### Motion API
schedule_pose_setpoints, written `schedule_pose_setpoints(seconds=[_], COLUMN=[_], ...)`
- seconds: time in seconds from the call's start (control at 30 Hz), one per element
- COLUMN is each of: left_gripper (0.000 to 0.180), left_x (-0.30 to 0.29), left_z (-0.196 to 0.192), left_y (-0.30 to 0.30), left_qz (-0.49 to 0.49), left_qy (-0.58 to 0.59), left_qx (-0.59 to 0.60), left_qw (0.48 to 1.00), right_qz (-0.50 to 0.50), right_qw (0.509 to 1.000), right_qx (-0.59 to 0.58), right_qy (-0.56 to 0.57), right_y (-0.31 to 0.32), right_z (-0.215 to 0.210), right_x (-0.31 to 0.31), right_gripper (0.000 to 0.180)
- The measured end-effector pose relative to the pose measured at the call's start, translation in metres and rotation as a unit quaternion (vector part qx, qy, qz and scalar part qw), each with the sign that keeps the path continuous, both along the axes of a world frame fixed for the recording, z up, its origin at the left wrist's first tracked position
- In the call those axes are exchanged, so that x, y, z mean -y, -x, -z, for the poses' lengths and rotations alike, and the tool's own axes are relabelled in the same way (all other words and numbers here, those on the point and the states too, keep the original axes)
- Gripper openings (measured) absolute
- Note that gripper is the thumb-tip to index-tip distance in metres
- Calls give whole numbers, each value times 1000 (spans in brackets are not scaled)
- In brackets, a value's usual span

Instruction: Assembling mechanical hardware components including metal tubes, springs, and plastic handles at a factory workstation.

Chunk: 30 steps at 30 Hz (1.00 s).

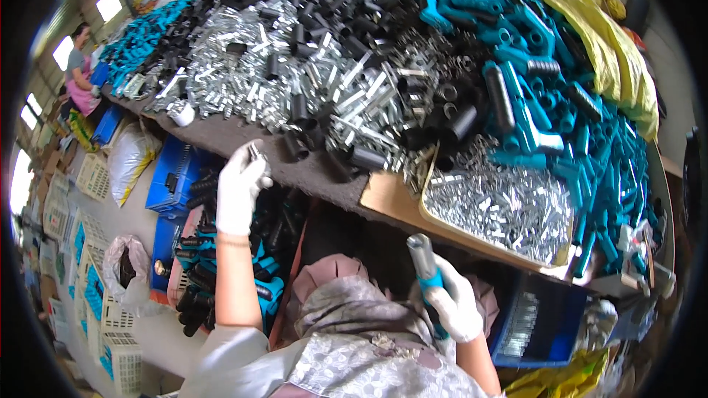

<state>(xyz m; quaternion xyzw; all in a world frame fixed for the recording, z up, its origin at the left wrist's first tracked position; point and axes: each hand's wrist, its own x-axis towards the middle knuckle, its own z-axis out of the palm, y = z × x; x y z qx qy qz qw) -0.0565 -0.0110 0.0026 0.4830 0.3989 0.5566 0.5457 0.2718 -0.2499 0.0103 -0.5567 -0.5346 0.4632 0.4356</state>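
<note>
My left hand [241,190], in a white glove, is raised by the near edge of the heaped table. Its fingers are pinched on a small shiny metal piece [255,152], whose exact kind I cannot make out. In front of my body, my right hand [457,304], gloved too, is wrapped round a teal handle with a metal tube [421,254] sticking up out of it. The glove hides much of the handle. Beyond my left hand lies a pile of silvery metal parts [243,66], with black tube pieces [295,144] near the edge.
Teal plastic handles [527,110] are heaped at the right. A wooden-edged tray [501,210] holds small metal pieces. Below the table at left are a blue bin [171,180] and a crate of teal-and-black tools [269,287]. Co-workers [81,77] stand around the table.
</note>
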Motion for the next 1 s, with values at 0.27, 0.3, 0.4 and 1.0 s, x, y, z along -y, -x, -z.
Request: schedule_pose_setpoints(seconds=[0.27, 0.3, 0.4, 1.0], left_gripper=[27, 27, 27, 62], left_x=[112, 112, 115, 93], left_z=[-26, -23, -18, -41], left_y=[-104, -107, -115, -106], left_qz=[163, 164, 171, 440], left_qy=[27, 38, 25, -130], left_qx=[-44, -27, -34, -95], left_qw=[985, 985, 984, 883], right_qz=[37, 43, 59, -83], right_qw=[964, 951, 924, 996], right_qx=[216, 265, 338, -16], right_qy=[-149, -156, -171, 15], right_y=[31, 31, 28, 2], right_z=[4, 1, 0, 6], right_x=[-27, -26, -21, -6], right_gripper=[54, 55, 57, 41])
